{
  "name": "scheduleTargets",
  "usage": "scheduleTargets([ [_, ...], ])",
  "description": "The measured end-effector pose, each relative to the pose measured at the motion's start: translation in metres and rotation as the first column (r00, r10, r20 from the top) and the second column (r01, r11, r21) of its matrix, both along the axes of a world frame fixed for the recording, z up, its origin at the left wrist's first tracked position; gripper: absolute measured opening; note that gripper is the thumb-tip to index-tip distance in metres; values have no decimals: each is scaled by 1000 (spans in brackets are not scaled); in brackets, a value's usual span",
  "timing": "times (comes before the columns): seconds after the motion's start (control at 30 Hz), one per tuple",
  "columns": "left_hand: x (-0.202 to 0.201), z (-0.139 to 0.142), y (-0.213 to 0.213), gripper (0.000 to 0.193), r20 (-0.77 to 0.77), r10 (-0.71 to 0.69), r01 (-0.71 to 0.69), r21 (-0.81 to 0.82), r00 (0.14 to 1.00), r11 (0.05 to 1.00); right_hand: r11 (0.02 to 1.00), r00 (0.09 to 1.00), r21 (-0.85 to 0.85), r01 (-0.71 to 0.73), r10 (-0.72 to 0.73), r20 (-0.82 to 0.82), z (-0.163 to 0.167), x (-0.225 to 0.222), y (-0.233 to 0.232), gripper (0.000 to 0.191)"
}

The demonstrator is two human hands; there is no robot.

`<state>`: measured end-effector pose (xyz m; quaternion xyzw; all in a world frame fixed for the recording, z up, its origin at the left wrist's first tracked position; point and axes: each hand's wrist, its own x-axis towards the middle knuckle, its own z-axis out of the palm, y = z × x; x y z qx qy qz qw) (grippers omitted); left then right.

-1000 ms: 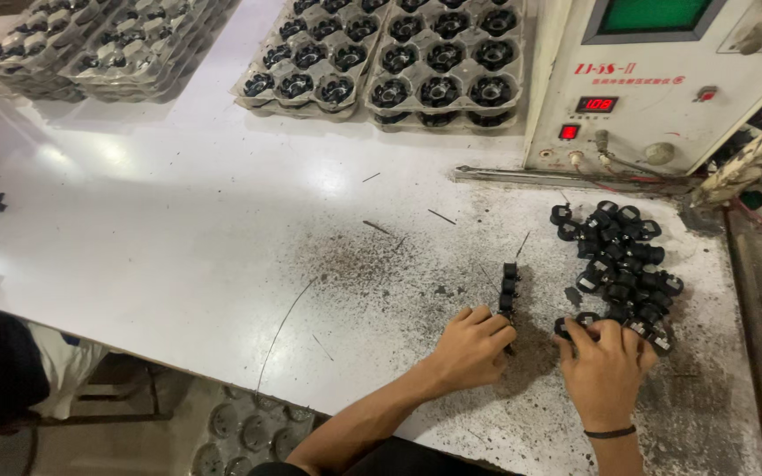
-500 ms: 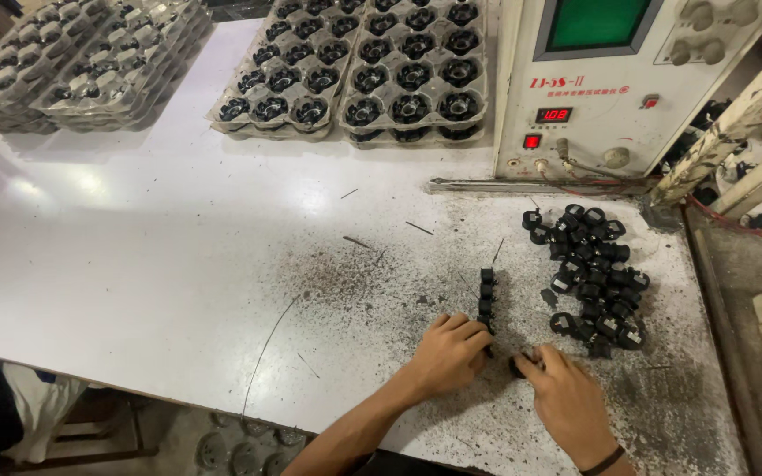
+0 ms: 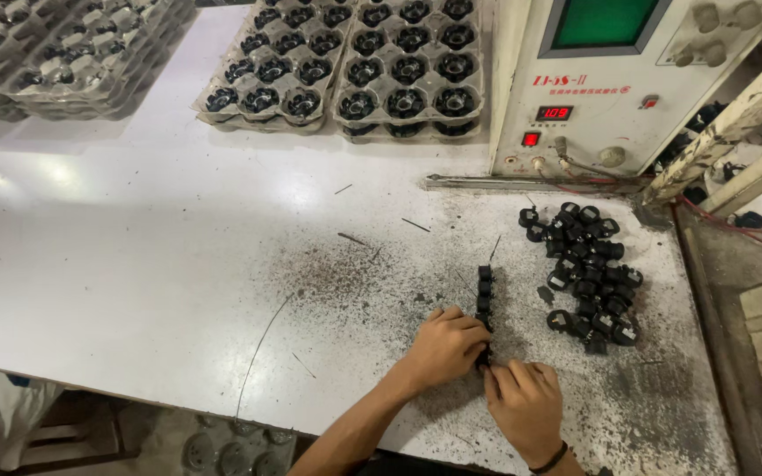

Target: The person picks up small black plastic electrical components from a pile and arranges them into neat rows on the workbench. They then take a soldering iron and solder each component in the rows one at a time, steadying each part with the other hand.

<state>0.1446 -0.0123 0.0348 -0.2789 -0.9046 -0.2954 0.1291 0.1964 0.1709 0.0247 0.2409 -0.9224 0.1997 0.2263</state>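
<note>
A: So, row [image 3: 484, 295] of black parts mid-table, near end pinched between L hand [image 3: 445, 345] and R hand [image 3: 524, 403]?
B: Yes, both grasp it. Step, I'd judge: lining up. Next likely needs another from pile [image 3: 586, 273].

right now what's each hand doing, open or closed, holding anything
Left hand: fingers curled, touching the near end of the row of small black parts.
Right hand: fingers curled at the same end; whether it grips a part cannot be told.

Both hands [image 3: 487, 379] — black parts row [image 3: 484, 291]
</note>
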Motion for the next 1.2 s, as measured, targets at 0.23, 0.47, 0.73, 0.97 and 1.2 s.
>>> scheduleTargets([
  [0.23,2,-1,4,15,-97,-12,10,-25,995,1000,997,978,76,-12,-5,210,-1,-14,5,13],
  [0.47,1,-3,3,17,-107,-21,20,-13,994,1000,999,990,-46,-26,32,138,4,1,5,18],
  [0.73,-1,-5,3,15,-77,-17,15,-25,997,1000,997,987,48,55,-61,151,10,-7,0,17],
  [0.97,9,2,-2,20,-107,-103,96,-65,989,993,954,988,257,155,-150,-40,15,-69,45,27],
  [1.2,19,2,6,23,-167,-129,104,-147,978,984,957,982,256,139,-166,90,7,-65,50,36],
])
